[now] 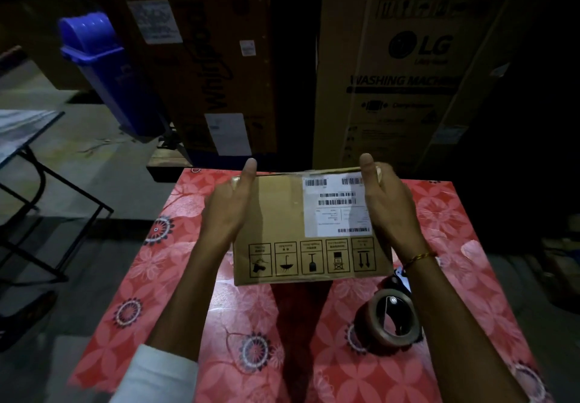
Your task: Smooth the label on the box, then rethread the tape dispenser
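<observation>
A brown cardboard box (276,224) is tilted up off the table, its printed face toward me. My left hand (229,205) grips its left side, thumb up along the edge. My right hand (389,205) grips its right side, thumb over the top corner. A white barcode label (335,211) sits on the upper right of the box face, partly under my right hand. A roll of brown tape on a dark dispenser (392,318) lies on the table under my right forearm.
The table carries a red flowered cloth (175,293). Large appliance cartons (405,73) stand close behind it. A blue bin (106,70) leans at the back left, and a black folding frame (47,189) stands at the left.
</observation>
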Demonstrator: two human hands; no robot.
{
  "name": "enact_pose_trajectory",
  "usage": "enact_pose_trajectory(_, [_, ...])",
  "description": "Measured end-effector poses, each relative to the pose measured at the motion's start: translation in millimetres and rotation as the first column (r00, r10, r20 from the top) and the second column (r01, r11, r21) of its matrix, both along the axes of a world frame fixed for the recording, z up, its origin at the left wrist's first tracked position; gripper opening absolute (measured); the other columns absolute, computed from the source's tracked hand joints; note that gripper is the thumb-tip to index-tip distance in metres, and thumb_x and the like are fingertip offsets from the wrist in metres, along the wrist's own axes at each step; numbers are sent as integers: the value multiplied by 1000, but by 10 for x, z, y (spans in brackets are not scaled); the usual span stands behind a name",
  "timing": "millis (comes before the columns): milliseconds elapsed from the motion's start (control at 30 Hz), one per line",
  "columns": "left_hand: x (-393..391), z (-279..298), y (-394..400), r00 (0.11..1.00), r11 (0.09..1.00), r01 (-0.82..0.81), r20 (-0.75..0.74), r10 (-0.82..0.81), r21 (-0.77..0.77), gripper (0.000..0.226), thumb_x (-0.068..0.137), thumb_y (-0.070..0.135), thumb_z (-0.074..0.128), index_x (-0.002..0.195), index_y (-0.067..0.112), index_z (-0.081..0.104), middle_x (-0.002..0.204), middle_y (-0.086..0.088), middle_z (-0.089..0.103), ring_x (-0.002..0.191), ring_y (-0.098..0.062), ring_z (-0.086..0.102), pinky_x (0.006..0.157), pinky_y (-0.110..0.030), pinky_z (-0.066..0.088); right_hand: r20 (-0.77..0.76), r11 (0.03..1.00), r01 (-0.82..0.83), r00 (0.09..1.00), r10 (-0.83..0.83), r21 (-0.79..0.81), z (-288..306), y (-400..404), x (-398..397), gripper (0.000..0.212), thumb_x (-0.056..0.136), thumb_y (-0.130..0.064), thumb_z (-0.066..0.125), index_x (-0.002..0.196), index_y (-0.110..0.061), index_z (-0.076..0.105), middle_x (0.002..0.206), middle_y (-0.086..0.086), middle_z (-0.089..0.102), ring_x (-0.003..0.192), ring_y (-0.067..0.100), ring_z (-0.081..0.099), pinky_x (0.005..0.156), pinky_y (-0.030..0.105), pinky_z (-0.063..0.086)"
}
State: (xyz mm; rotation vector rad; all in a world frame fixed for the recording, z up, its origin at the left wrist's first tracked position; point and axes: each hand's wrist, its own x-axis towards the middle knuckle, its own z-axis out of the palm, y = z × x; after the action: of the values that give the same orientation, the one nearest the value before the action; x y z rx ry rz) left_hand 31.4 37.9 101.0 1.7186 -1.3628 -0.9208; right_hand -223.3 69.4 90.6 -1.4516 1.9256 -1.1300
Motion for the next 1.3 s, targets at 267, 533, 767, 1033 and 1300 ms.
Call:
enact_pose_trajectory(267, [142, -61, -7, 997, 993, 45, -73, -37, 110, 83, 65, 94, 34, 92, 24, 71, 97, -6, 73, 93, -29, 67, 92, -50, 52, -142, 994, -34, 989, 49, 106, 18, 69, -115, 75, 90, -85, 20, 80, -26, 66, 74, -6, 72, 75, 18, 70, 71, 39, 53])
enact_pose_trajectory(533, [349, -431, -172, 890, 993, 103, -451, -64, 62, 19, 84, 40, 64, 80, 29, 79, 78, 7, 77, 65, -2, 70, 50, -15, 51, 450, 992, -103, 891, 60, 70, -492, -11, 234, 51, 90, -47, 50, 139, -36, 58, 129, -7, 70, 120, 20, 65, 100, 48, 54])
enact_pose_trajectory(767, [810, -922, -439, 888, 959, 226, -441, -131, 169, 30, 93, 26, 58, 121, 29, 68, 98, 14, 75, 73, 4, 66, 63, -20, 49, 495, 970, -208, 860, 121, 124, -912, -99, 515, 59, 96, -29, 48, 152, -43, 38, 149, -4, 56, 131, 23, 57, 103, 50, 51])
enact_pose_trajectory(1033, [1026, -1331, -455, 883, 943, 289, -427, -196, 163, 48, 99, 7, 49, 144, 23, 50, 132, -2, 66, 119, -22, 63, 92, -32, 51, 427, 960, -212, 897, 117, 181, -1211, -164, 700, 70, 95, -15, 50, 158, -40, 30, 146, -8, 56, 125, 16, 58, 88, 18, 48])
enact_pose_trajectory(1300, [712, -1110, -500, 928, 979, 192, 313, -204, 67, 60, 91, 5, 53, 148, 16, 37, 142, -10, 49, 132, -35, 42, 107, -50, 40, 441, 971, -212, 886, 142, 114, -1235, -148, 588, 58, 99, -9, 55, 152, -28, 42, 135, -15, 59, 124, 1, 58, 102, 32, 51])
